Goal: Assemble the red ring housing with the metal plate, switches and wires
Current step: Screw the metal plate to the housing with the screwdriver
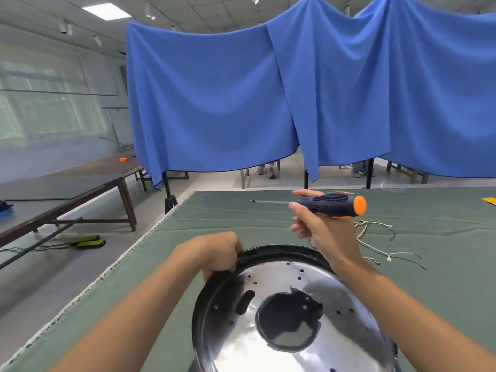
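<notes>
A shiny round metal plate point(284, 342) with a central hole and several small holes sits inside a dark ring housing rim point(279, 249), near the table's front edge. My left hand point(220, 253) grips the rim at its upper left. My right hand point(322, 226) is raised above the far side of the plate and holds a screwdriver point(335, 205) with a dark blue and orange handle, its shaft pointing left. A tangle of white wires point(375, 237) with terminal ends lies on the cloth to the right of that hand.
The table is covered in green cloth point(241, 218), its left edge running diagonally. A yellow object point(489, 200) lies at the far right edge. Blue curtains point(241, 103) hang behind. A long brown table point(80, 183) stands to the left.
</notes>
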Tool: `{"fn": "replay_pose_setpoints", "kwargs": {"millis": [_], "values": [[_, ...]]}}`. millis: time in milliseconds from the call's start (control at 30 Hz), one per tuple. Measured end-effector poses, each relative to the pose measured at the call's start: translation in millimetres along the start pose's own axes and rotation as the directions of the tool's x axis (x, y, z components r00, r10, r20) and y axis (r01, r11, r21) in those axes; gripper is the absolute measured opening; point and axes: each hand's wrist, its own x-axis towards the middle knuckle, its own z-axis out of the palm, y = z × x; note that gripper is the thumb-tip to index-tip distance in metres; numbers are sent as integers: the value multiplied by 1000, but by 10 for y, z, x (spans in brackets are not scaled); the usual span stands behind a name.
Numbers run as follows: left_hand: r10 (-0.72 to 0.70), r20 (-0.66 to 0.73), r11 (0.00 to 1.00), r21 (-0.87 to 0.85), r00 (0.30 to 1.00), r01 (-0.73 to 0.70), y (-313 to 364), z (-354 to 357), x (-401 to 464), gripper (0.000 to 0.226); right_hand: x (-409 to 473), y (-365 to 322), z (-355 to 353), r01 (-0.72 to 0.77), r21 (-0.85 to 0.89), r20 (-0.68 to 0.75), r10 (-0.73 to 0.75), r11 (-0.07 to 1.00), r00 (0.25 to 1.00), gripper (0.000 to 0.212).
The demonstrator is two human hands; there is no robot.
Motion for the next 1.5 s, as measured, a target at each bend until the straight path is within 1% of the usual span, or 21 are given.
{"fn": "replay_pose_setpoints", "kwargs": {"millis": [67, 133, 200, 267, 333, 400, 500, 567, 667, 700, 767, 833, 933, 1067, 1133, 1233, 1300, 1367, 1400, 1433, 1500], "values": [[-36, 44, 999, 34, 998, 35, 5, 2, -93, 33, 0, 25, 55, 36, -44, 30, -35, 998, 999, 17], [-39, 53, 999, 11, 998, 39, 1, 13, -115, 29, 13, 35, 56, 71, -90, 41, -68, 993, 997, 16], [30, -34, 998, -46, 999, -32, 30, 37, -64, 18, 22, 47, 28, 98, -125, 34, -94, 987, 995, 15], [141, -139, 982, -108, 980, -156, 103, 77, 28, 28, 23, 73, -2, 101, -151, 12, -100, 983, 995, 15], [197, -143, 953, -203, 970, -223, 189, 124, 90, 32, 20, 98, -18, 85, -172, -12, -89, 981, 996, 15], [227, -111, 941, -232, 968, -248, 227, 157, 129, 30, 27, 107, -35, 78, -180, -28, -84, 981, 996, 15], [265, -163, 910, -283, 950, -303, 188, 159, 139, 34, 42, 53, -41, 96, -160, -24, -101, 982, 995, 16], [233, -232, 892, -336, 944, -302, 133, 110, 92, 35, 71, -13, -17, 110, -133, -14, -113, 985, 994, 16], [113, -338, 870, -421, 934, -257, 18, 8, 5, 29, 118, -85, 73, 143, -117, 27, -140, 983, 990, 17], [81, -352, 864, -442, 932, -242, -24, -15, -18, 27, 128, -90, 111, 153, -112, 28, -151, 982, 988, 17], [64, -316, 842, -493, 947, -221, -119, -21, -59, 23, 122, -64, 195, 168, -125, 26, -167, 978, 986, 18], [84, -210, 777, -598, 974, -196, -203, 30, -82, 20, 87, 19, 252, 161, -161, 30, -158, 974, 987, 20], [121, -83, 626, -767, 989, -141, -320, 154, -53, 24, 30, 180, 270, 163, -218, 53, -155, 962, 986, 23], [247, 84, 441, -897, 965, -35, -442, 224, 16, 23, 12, 290, 264, 215, -314, 114, -188, 925, 976, 24], [248, 134, 351, -935, 959, 40, -448, 228, -6, 16, 12, 312, 264, 220, -330, 130, -187, 918, 974, 24], [194, 52, 268, -963, 980, -2, -408, 208, -43, 16, 15, 317, 255, 220, -328, 135, -185, 919, 973, 25], [150, -111, 241, -960, 982, -145, -372, 169, -35, 11, 18, 280, 256, 231, -320, 126, -200, 919, 972, 26], [94, -254, 224, -937, 963, -269, -321, 104, -53, 14, 37, 200, 253, 275, -319, 104, -254, 907, 961, 27], [81, -276, 187, -940, 958, -287, -311, 95, -79, 10, 47, 142, 259, 300, -313, 92, -286, 901, 954, 27], [72, -253, 144, -955, 965, -261, -305, 103, -107, 11, 59, 77, 272, 335, -308, 84, -326, 891, 942, 27], [148, -188, 27, -981, 971, -194, -257, 139, -227, 15, 98, -40, 289, 420, -291, 72, -418, 860, 906, 27]]}}
